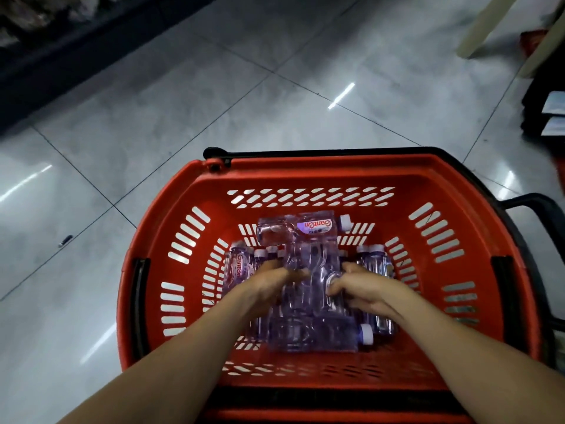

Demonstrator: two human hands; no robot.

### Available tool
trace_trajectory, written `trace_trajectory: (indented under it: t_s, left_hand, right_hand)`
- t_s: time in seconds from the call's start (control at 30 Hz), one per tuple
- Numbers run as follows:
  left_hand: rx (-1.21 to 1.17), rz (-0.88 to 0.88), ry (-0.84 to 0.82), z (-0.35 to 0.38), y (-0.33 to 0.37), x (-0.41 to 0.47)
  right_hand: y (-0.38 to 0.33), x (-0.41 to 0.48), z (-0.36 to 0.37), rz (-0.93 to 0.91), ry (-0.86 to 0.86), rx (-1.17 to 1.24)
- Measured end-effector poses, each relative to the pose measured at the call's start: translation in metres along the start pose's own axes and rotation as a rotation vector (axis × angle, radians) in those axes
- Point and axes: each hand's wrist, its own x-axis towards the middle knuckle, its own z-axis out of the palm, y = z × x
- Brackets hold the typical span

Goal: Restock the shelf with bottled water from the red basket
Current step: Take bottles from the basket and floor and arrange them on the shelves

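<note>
A red basket [333, 175] with slotted walls sits on the floor right below me. Several clear water bottles with white caps lie and stand in its bottom. One labelled bottle [301, 229] lies crosswise at the far side, another bottle [315, 333] lies crosswise at the near side. Between them is a middle bottle [308, 270] pointing away from me. My left hand [269, 286] rests on its left side with fingers curled. My right hand [363, 289] wraps its right side, thumb near a cap. Whether the bottle is lifted cannot be told.
Glossy grey tiled floor [214, 96] surrounds the basket. A dark shelf base [61, 53] runs along the upper left. Pale furniture legs [486, 26] and a dark rack [547, 96] stand at the upper right. The basket's black handle [538, 209] sticks out on the right.
</note>
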Motion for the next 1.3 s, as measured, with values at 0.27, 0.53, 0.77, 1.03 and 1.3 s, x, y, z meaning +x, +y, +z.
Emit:
trace_trajectory:
  t_s: [0.27, 0.53, 0.77, 1.03, 1.3]
  left_hand:
    - [-0.219, 0.032, -0.196, 0.017, 0.013, -0.02]
    - [-0.165, 0.332, -0.236, 0.046, 0.034, -0.068]
    - [-0.285, 0.511, -0.426, 0.077, 0.074, -0.125]
    - [-0.129, 0.672, -0.546, 0.128, 0.115, -0.2]
    - [0.072, 0.933, -0.511, 0.21, 0.147, -0.26]
  right_hand:
    - [-0.006, -0.029, -0.017, -0.051, -0.03, 0.487]
    - [-0.014, -0.095, -0.023, -0.417, -0.019, 0.372]
    - [-0.015, -0.173, -0.05, -0.581, 0.049, 0.483]
    - [0.001, -0.258, -0.07, -0.859, 0.147, 0.369]
    - [0.021, -0.333, -0.115, -1.129, 0.49, 0.448]
